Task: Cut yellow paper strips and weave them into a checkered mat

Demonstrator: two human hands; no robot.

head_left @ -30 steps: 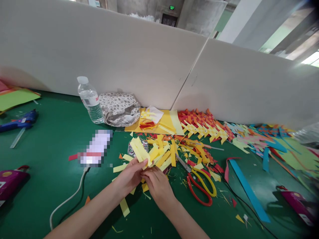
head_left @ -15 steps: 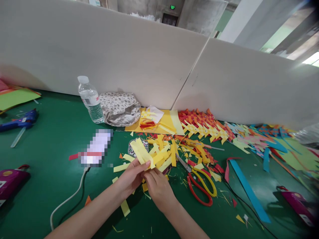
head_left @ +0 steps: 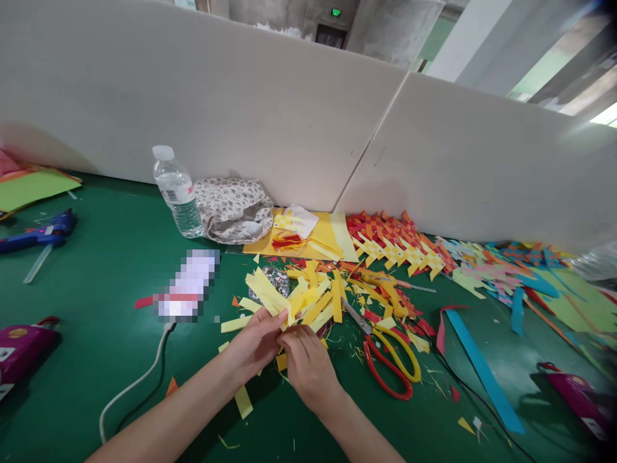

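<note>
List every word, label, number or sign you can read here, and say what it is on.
Nothing reads clearly.
Green sign, top of the picture: lit, too small to read.
Water bottle label: red print, too small.
Pixelated item: blurred out.
Purple device at the left edge, white sticker: too small.
Yellow paper strips in the left hand: no print.

Green table (head_left: 116,257), scissors (head_left: 390,360), bottle (head_left: 177,191) (upright), strips (head_left: 313,299)

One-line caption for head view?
Left hand and right hand pinch yellow paper strips over green table, red-and-yellow scissors alongside.
</note>
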